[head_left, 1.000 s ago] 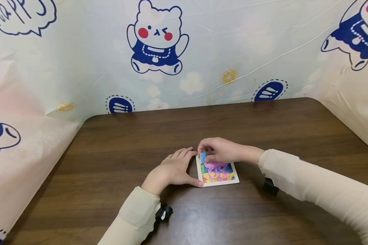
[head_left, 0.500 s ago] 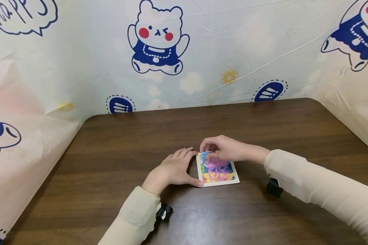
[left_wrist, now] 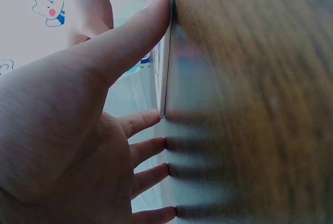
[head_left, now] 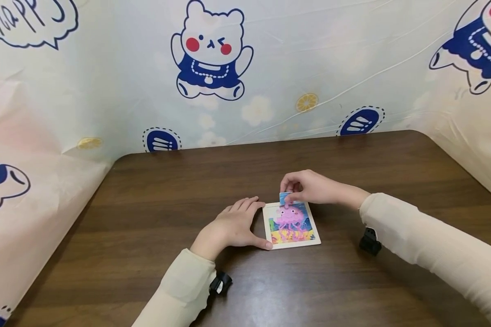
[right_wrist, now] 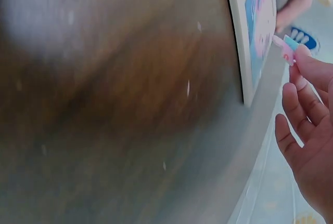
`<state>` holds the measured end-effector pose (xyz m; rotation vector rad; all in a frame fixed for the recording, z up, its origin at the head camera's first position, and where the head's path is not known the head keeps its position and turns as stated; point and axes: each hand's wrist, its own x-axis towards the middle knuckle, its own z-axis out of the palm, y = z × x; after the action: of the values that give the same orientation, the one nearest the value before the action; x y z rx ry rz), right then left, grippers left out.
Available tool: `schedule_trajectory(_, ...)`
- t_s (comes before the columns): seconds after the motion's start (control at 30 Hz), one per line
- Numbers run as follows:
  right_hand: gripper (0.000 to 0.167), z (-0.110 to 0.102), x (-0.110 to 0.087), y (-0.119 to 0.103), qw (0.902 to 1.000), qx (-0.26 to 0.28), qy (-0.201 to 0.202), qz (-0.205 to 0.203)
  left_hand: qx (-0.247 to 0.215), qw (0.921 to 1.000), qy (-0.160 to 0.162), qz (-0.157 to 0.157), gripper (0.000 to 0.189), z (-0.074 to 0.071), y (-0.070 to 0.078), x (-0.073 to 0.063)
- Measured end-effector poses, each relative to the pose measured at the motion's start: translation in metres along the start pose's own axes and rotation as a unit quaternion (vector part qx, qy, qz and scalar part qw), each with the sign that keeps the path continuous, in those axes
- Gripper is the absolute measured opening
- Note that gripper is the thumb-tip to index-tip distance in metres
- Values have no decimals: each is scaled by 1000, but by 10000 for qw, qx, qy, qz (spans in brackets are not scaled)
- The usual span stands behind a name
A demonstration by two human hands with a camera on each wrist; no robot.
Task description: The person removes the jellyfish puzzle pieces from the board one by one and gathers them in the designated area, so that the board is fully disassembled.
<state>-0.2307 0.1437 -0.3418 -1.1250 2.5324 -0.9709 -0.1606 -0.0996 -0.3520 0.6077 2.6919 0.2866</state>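
Observation:
A jigsaw puzzle [head_left: 288,222] with a white frame lies on the table, its picture a pink jellyfish-like creature over a yellow seabed. A pale bare patch shows in its far left corner. My left hand [head_left: 234,227] rests at the frame's left side, fingers spread, the thumb at the near corner and the index fingertip at the far one. Above the far edge, my right hand [head_left: 313,187] pinches a blue and pink puzzle piece [right_wrist: 289,51] between thumb and fingers. In the head view the piece stands tilted up, partly covered by the fingers.
The brown wood-grain table [head_left: 167,195] surrounds the puzzle on all sides. A patterned plastic sheet [head_left: 270,59] with cartoon bears hangs behind it and along both sides. Each wrist wears a small black camera [head_left: 370,241].
The right hand has lifted the puzzle piece from the far left corner and moved it right and away, baring the pale backing there. The left hand has stayed in place.

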Motion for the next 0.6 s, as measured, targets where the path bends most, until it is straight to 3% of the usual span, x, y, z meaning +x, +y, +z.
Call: schedule_trajectory(0.6,11,-36,-3,31,9973,-76,437,586,-106,9999,58,2,99,-7,7,-9)
